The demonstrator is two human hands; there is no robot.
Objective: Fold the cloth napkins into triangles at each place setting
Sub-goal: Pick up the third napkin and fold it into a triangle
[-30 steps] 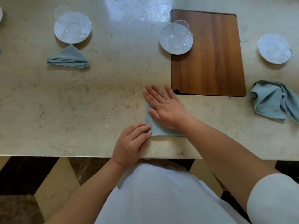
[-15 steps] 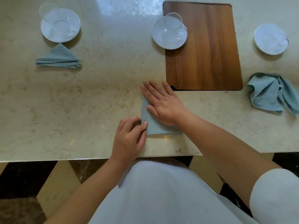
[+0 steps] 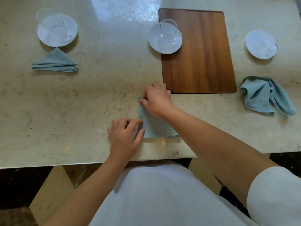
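Napkin | right hand curled, pinching far tip | left hand pinching near corner

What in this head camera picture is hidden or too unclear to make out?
All in the head view:
1. The far tip of the middle napkin: covered by the right hand.
2. Its near left corner: covered by the left hand.
3. The cup on the right saucer: clear glass on white, too faint to outline.
4. The far side of the table: cut off by the top edge.
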